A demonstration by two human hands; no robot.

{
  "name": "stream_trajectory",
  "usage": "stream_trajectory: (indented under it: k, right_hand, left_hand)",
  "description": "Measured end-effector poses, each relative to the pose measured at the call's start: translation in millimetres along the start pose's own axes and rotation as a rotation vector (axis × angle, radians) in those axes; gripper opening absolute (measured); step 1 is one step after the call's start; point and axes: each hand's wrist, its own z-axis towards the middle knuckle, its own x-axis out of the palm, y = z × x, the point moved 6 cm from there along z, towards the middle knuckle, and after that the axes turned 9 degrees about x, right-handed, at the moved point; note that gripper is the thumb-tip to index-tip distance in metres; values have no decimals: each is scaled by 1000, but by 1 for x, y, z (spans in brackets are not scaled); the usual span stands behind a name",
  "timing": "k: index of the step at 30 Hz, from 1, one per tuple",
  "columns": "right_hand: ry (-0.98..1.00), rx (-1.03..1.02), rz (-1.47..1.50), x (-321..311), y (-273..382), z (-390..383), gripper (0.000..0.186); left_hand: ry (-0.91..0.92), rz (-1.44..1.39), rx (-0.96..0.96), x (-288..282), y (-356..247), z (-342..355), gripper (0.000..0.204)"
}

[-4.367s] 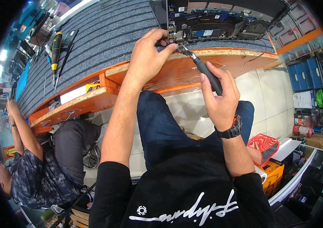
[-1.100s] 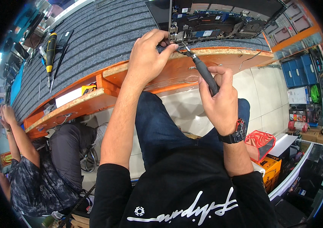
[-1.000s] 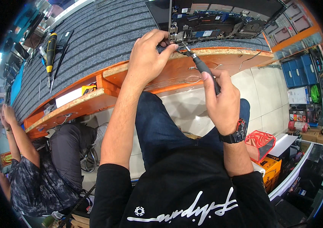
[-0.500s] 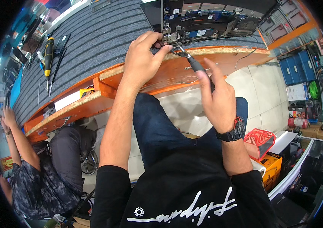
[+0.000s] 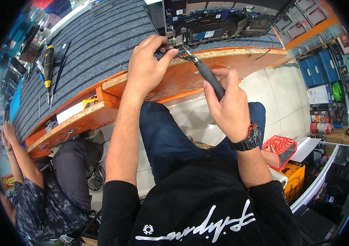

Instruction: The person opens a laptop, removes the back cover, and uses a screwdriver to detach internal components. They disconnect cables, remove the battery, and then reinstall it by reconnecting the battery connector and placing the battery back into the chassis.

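Note:
An opened-up laptop [image 5: 234,25] stands at the far edge of the workbench, its circuit board, fan and other inner parts bare. My left hand [image 5: 147,67] is closed at its near left corner, beside the metal hinge; what the fingertips pinch is partly hidden. In my right hand [image 5: 229,108] is a screwdriver [image 5: 210,78] with a dark grey handle, thumb and fingers wrapped round it. Its shaft points up and left, and the tip meets the laptop's corner close to my left fingertips.
A yellow-and-black screwdriver [image 5: 48,67] lies on the ribbed grey mat [image 5: 100,45]. An orange drawer [image 5: 69,121] is partly open below the bench. To the left sits another person [image 5: 47,197]. A red bag [image 5: 279,151] and an orange box [image 5: 294,180] stand at my right.
My right index finger, lifted off the handle before, now curls round the screwdriver. My left hand stays at the laptop's corner. The whole view has shifted a little.

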Motion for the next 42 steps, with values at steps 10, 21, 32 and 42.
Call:
stream_trajectory:
  k: [10, 21, 32, 42]
  right_hand:
    - [35, -10, 4, 1, -3, 2, 25]
    - [26, 23, -3, 2, -4, 1, 28]
    - [49, 86, 9, 2, 0, 2, 26]
    - [-4, 40, -44, 0, 8, 0, 30]
  left_hand:
    - [4, 4, -36, 3, 3, -1, 20]
    - [-4, -1, -43, 2, 5, -3, 24]
    - [-32, -14, 18, 1, 4, -1, 27]
    - [-51, 13, 90, -1, 0, -1, 26]
